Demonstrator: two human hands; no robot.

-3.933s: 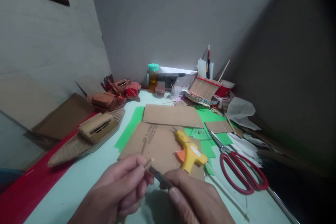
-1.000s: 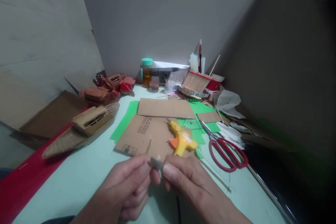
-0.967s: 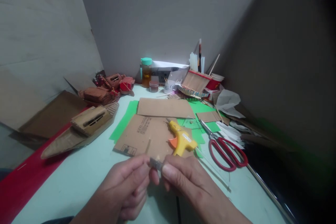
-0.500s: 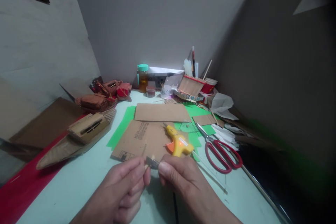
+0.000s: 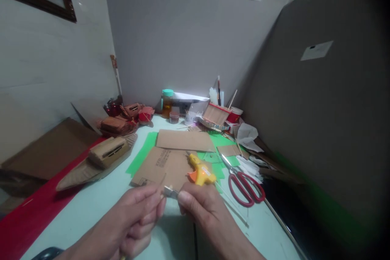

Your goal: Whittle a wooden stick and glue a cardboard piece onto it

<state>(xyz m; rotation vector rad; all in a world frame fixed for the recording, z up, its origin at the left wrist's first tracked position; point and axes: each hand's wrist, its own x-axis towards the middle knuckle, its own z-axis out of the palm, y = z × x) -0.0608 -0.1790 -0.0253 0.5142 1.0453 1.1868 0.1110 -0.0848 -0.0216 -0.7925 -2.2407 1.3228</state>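
My left hand (image 5: 141, 213) is closed, pinching a thin wooden stick (image 5: 164, 178) whose tip pokes up past the fingers. Opposite it, my right hand (image 5: 204, 209) grips a small utility knife (image 5: 171, 192), its short metal blade pointing left close to the stick. Whether blade and stick touch I cannot tell. Most of the knife's handle is hidden in my fist. Just beyond the right hand lies a yellow glue gun (image 5: 201, 172) with an orange trigger. It rests partly over a printed cardboard sheet (image 5: 152, 166).
Red-handled scissors (image 5: 246, 189) lie to the right. Another cardboard piece (image 5: 185, 140) sits on green sheets (image 5: 143, 152). A cardboard boat model (image 5: 100, 160) stands at left, with reddish models (image 5: 117, 125) behind. A teal-lidded bottle (image 5: 167, 103) is at the back.
The view has tilted up, so wall shelves now show at the top. Both hands keep their grips; the blade's flat catches more light and sits a little differently beside the stick.
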